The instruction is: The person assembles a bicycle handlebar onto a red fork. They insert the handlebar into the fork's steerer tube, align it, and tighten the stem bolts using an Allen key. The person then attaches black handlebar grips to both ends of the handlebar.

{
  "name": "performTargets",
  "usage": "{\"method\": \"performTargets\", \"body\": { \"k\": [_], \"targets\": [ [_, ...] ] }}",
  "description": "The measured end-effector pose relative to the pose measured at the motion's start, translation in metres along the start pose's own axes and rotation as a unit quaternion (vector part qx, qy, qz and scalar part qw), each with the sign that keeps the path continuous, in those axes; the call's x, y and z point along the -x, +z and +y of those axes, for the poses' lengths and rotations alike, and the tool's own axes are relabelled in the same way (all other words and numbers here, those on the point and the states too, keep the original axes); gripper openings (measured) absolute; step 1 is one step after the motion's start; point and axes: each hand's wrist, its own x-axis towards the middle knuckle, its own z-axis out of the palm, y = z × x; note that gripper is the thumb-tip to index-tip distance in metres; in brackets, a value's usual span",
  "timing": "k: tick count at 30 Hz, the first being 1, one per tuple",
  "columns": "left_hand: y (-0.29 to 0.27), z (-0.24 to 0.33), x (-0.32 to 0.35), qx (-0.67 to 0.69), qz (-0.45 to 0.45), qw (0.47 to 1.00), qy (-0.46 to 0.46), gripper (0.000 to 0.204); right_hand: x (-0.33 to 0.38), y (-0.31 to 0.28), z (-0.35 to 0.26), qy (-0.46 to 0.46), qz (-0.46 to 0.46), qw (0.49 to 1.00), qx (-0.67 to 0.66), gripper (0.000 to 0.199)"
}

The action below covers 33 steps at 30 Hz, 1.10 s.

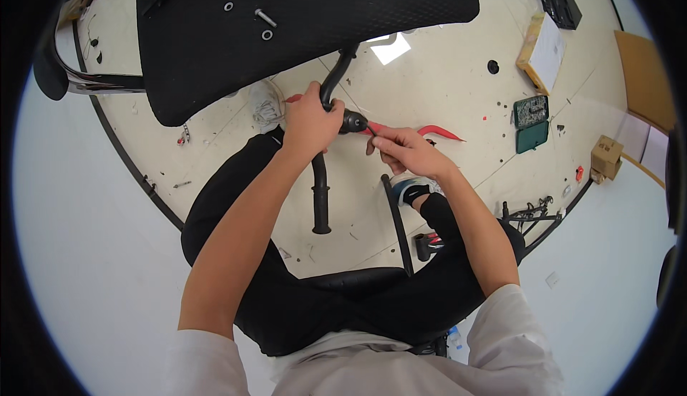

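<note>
At frame centre the left hand [309,122] grips a curved matte-black tube [323,163] under the textured black seat pad [300,16], while the right hand [402,149] pinches a thin red-handled tool [374,128].

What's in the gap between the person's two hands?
In the head view, a black knob-like end piece on the curved black tube sits between the left hand and right hand, with a thin tool shaft reaching it.

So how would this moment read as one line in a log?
left hand: gripping black curved tube | right hand: pinching small tool at tube joint | black seat pad: bolt, washers on it
</note>
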Motion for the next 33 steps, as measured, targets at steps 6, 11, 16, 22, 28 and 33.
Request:
{"method": "performTargets", "body": {
  "k": [6,11,16,22,28,33],
  "targets": [
    [-0.002,-0.009,0.009,0.000,-0.020,0.999,0.030,0.022,0.000,-0.012,-0.005,0.024,-0.077,0.995,0.055,0.033],
    [0.013,-0.028,0.009,0.004,0.032,0.994,0.100,0.022,-0.007,-0.037,-0.040,0.058,-0.161,0.968,0.182,0.033],
    [0.012,-0.030,0.012,-0.007,0.037,0.992,0.118,0.022,-0.017,-0.044,-0.056,0.115,-0.240,0.943,0.198,0.030],
    [0.019,-0.029,0.027,0.031,0.075,0.993,0.085,0.024,0.011,-0.016,-0.035,0.043,-0.118,0.966,0.227,0.035],
    [0.019,-0.034,0.019,0.126,0.019,0.992,-0.004,0.025,0.024,0.007,-0.001,-0.036,-0.002,0.978,0.206,0.037],
    [0.011,-0.027,0.018,0.202,-0.062,0.975,-0.061,0.030,0.026,0.041,0.029,-0.065,0.092,0.988,0.105,0.041]
  ]
}}
